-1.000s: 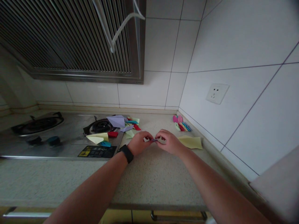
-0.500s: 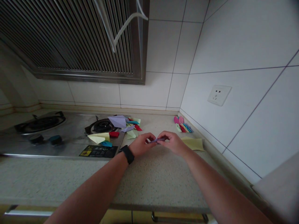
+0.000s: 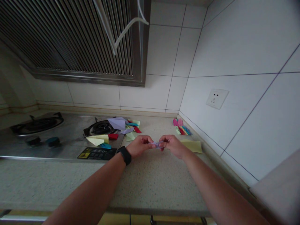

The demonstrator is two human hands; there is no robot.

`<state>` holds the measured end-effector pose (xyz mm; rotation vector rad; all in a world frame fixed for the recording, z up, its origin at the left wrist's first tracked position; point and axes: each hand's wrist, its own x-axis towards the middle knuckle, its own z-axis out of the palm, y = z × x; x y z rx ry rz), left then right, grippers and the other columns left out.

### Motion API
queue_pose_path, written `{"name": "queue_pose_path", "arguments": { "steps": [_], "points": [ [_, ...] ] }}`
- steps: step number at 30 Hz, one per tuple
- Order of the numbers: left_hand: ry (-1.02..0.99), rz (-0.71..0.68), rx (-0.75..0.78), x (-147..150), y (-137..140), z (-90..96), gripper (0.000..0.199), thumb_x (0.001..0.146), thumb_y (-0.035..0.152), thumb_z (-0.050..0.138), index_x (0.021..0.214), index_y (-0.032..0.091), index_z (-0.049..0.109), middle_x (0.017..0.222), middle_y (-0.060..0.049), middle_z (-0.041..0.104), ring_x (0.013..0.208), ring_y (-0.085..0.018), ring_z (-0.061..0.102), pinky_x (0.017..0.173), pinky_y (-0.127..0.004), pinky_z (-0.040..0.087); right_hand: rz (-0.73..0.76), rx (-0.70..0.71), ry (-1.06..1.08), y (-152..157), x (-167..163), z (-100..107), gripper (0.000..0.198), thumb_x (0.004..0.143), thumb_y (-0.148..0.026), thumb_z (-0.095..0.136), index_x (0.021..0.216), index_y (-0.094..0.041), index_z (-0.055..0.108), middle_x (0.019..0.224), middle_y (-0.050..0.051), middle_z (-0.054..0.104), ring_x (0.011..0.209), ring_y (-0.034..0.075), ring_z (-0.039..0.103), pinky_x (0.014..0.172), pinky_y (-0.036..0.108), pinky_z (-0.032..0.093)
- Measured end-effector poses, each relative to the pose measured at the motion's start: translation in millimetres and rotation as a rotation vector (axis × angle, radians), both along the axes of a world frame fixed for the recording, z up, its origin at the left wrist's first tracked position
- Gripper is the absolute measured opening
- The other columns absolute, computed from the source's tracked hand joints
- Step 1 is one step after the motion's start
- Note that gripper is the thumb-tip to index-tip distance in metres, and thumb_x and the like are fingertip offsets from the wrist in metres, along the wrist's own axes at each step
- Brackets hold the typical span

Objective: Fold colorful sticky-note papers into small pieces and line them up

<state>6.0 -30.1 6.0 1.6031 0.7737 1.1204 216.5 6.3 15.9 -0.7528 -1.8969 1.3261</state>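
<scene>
Bare L hand (image 3: pixel 140 146) and bare R hand (image 3: pixel 172 146) cover most of the small pale-purple folded paper (image 3: pixel 156 144); folds too tiny, can't tell full shape. Pale-yellow flat paper sheet (image 3: pixel 194 146): L end's hidden behind R hand. Black-and-yellow rectangular label (image 3: pixel 96 153), print unreadable. Multicoloured folded-paper heap (image 3: pixel 132 124) overlaps, pcs uncountable. Slatted grey metal range hood (image 3: pixel 70 47) cut off top + L; bent white strip (image 3: pixel 115 49) runs out top, ID unclear. Blurry greyish patch (image 3: pixel 278 187), far R.
</scene>
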Motion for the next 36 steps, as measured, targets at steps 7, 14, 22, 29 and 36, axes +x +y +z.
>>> {"name": "queue_pose_path", "arguments": {
  "steps": [7,14,22,29,36],
  "points": [
    [-0.028,-0.145,-0.084,0,-1,2.7,0.032,0.061,0.037,0.082,0.069,0.012,0.063,0.07,-0.002,0.065,0.066,-0.011,0.059,0.067,-0.024,0.044,0.165,-0.135,0.003,-2,5,2,0.024,0.065,-0.033,0.08,0.071,-0.014,0.068,0.062,0.002,0.067,0.057,0.013,0.06,0.059,0.026,0.047],
    [0.011,-0.227,-0.17,2,-12,11.3,0.036,0.06,0.038,0.083,0.068,0.011,0.062,0.063,0.0,0.062,0.049,-0.008,0.055,0.05,-0.02,0.043,0.199,-0.17,0.031,5,6,-4,0.025,0.063,-0.031,0.081,0.07,-0.013,0.066,0.06,0.001,0.065,0.054,0.011,0.059,0.055,0.022,0.044],
    [0.056,-0.218,-0.175,2,-10,7.5,0.035,0.06,0.038,0.083,0.068,0.011,0.063,0.06,0.0,0.061,0.045,-0.008,0.055,0.045,-0.019,0.042,0.179,-0.166,0.03,9,5,-10,0.027,0.061,-0.032,0.082,0.068,-0.013,0.065,0.06,0.001,0.066,0.053,0.011,0.058,0.054,0.022,0.045],
    [0.014,-0.117,-0.138,-3,-1,-0.1,0.037,0.06,0.04,0.082,0.069,0.011,0.06,0.062,0.001,0.06,0.05,-0.008,0.053,0.051,-0.02,0.042,0.144,-0.146,0.011,6,11,-4,0.026,0.067,-0.032,0.079,0.077,-0.013,0.065,0.064,0.002,0.067,0.056,0.012,0.06,0.058,0.025,0.049],
    [0.152,0.101,0.057,0,1,-2.2,0.036,0.068,0.04,0.076,0.089,0.013,0.064,0.079,-0.002,0.063,0.064,-0.01,0.054,0.058,-0.02,0.04,0.043,-0.083,0.014,5,10,-3,0.027,0.07,-0.035,0.076,0.082,-0.014,0.063,0.067,0.002,0.067,0.06,0.014,0.062,0.062,0.029,0.05]
  ]
}}
